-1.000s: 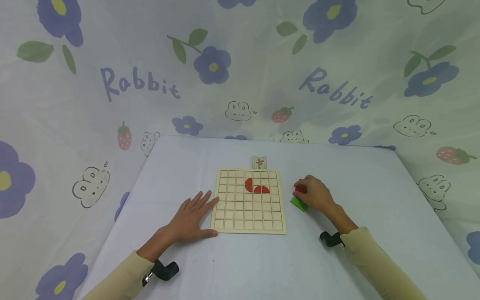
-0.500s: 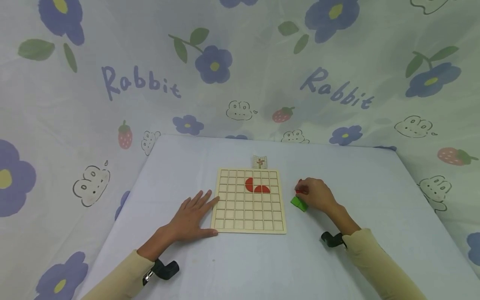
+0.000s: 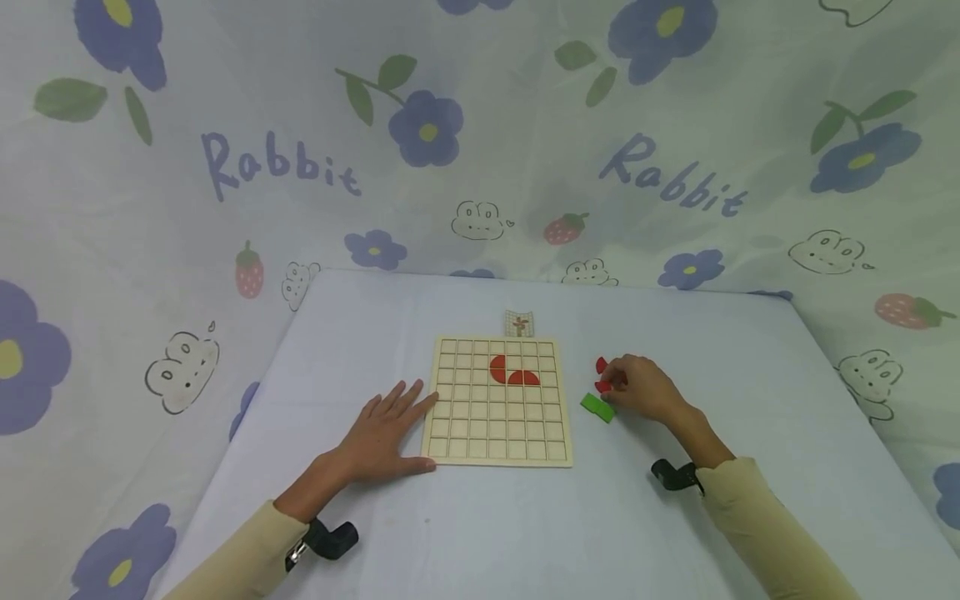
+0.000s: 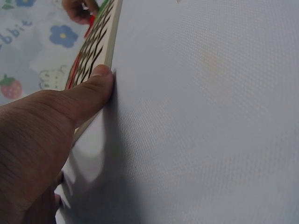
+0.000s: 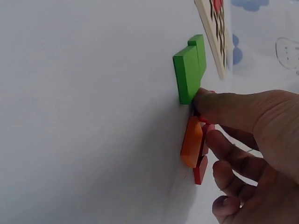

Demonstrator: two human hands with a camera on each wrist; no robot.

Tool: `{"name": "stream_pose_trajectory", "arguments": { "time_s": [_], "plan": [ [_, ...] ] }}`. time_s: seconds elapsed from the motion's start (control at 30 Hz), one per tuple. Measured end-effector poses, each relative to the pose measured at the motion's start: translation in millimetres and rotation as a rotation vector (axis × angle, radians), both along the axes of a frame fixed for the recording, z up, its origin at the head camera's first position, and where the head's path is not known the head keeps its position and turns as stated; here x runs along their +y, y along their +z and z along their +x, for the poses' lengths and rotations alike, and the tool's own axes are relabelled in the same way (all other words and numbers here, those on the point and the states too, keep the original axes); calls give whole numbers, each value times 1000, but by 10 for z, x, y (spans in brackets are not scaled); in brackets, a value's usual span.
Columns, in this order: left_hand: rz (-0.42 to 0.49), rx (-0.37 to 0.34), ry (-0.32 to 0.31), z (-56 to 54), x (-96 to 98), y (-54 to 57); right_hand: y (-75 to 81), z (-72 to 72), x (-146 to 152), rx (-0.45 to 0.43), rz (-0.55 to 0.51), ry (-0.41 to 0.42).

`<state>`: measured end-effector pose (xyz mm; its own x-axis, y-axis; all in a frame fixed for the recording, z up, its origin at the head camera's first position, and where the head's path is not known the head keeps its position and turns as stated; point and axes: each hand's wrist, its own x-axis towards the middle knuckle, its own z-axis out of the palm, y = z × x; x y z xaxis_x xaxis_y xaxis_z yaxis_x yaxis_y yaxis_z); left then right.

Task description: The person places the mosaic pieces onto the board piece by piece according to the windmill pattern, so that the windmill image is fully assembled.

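The left hand [image 3: 384, 440], fingers released and spread, rests against the pale wooden grid board [image 3: 498, 429]; beside flat green blocks [image 3: 597, 407], loose red curved pieces [image 3: 602, 365] lie at the lowered right hand [image 3: 641, 388], seemingly sorting one, whether grasped I cannot tell; lifting calls for a clean pinch.
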<state>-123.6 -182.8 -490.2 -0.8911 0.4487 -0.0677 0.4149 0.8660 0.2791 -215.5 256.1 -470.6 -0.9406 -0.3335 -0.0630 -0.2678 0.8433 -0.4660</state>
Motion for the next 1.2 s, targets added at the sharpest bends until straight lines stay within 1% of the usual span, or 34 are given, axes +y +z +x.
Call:
{"name": "stream_pose_trajectory", "arguments": {
  "time_s": [0.07, 0.13, 0.33, 0.43, 0.57, 0.67, 0.77, 0.87, 1.0, 1.1, 1.2],
  "plan": [
    [0, 1, 0, -1, -2, -4, -1, -2, -4, 3, -32, -1],
    [-4, 4, -1, 0, -5, -12, 4, 2, -16, 8, -68, -19],
    [5, 9, -3, 10, -4, 0, 10, 25, -78, 17, -214, -67],
    [2, 11, -3, 11, -4, 6, 7, 33, -116, 26, -247, -63],
    [-6, 12, -5, 11, -4, 11, 9, 20, -160, 36, -290, -30],
    [-5, 12, -5, 11, -5, 19, 31, 18, -199, -1, -335, -44],
    [-1, 14, -6, 13, -5, 25, 51, 23, -238, -40, -375, -87],
    [3, 16, -5, 15, -7, 25, 54, 27, -266, -51, -427, -109],
    [5, 14, -1, 16, -8, 22, 41, 29, -299, -29, -471, -77],
    [3, 10, 0, 16, -8, 19, 24, 32, -338, -16, -469, -44],
    [4, 10, 1, 17, -7, 22, 4, 31, -392, -27, -465, -36]
  ]
}}
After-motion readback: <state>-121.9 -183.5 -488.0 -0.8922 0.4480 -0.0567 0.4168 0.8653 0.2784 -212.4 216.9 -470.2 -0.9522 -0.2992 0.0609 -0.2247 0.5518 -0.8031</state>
